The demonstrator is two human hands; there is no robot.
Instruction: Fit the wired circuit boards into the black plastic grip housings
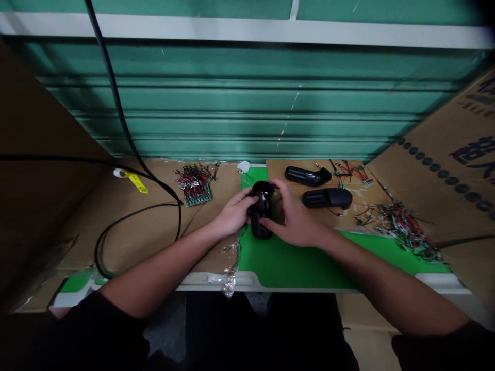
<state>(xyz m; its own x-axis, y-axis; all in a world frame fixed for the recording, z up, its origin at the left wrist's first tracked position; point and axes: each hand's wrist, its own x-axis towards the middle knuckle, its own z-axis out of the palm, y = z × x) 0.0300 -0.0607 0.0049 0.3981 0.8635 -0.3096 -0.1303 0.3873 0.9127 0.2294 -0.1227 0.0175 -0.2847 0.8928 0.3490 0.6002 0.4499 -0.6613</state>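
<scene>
And here we go: the left hand (234,212) and the right hand (289,214) close in from either side on a black plastic housing (261,225), each grip shut firmly around it as it stands upright over the green mat (294,263), right at the middle of the bench (216,281). Just beyond the right hand, a black housing (307,176) and a second housing (327,198) lie on a cardboard sheet (309,167), beside a small tangle of red wires (350,172). Further right, a heap of wired connectors (402,229) spills toward the mat's edge! Over on the left, a green circuit strip (198,193) bristles with red and black leads, while a black cable (119,111) drops past a yellow tag (135,182) and loops across the bench.
</scene>
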